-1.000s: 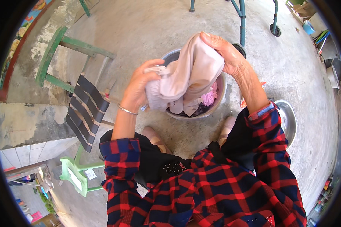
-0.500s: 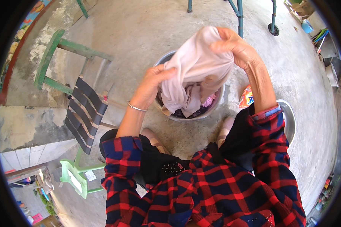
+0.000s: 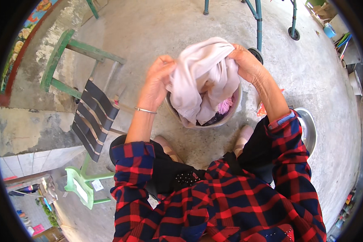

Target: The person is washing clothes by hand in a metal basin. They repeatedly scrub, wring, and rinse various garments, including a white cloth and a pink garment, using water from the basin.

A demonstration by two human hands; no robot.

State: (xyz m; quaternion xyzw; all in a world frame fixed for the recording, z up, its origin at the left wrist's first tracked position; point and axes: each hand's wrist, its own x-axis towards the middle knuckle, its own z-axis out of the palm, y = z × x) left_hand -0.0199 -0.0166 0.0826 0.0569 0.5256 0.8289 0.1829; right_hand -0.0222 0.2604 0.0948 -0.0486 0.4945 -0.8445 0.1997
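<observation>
A pale pink piece of clothing [image 3: 203, 68] is lifted in both my hands and hangs bunched over a round metal basin [image 3: 238, 105]. My left hand [image 3: 160, 74] is closed on the cloth's left edge, its fingers slightly blurred. On the far right corner, my right hand [image 3: 247, 63] pinches the same cloth. Lower folds drop into the basin and over its near rim. Beneath them show a bright pink cloth [image 3: 225, 106] and some dark cloth [image 3: 218, 118]. The cloth hides the basin's far side.
A second metal basin [image 3: 309, 131] stands right of my leg. An orange-red packet [image 3: 261, 109] lies partly behind my right forearm. To the left are a green wooden frame [image 3: 54, 60], a black-strapped seat [image 3: 92, 119] and a light green plastic chair [image 3: 78, 186]. Blue-green wheeled legs [image 3: 259, 34] stand ahead.
Both hands have come lower with the pale pink clothing, and its top now folds over instead of stretching up to the right. My right hand has turned and dropped nearer the basin.
</observation>
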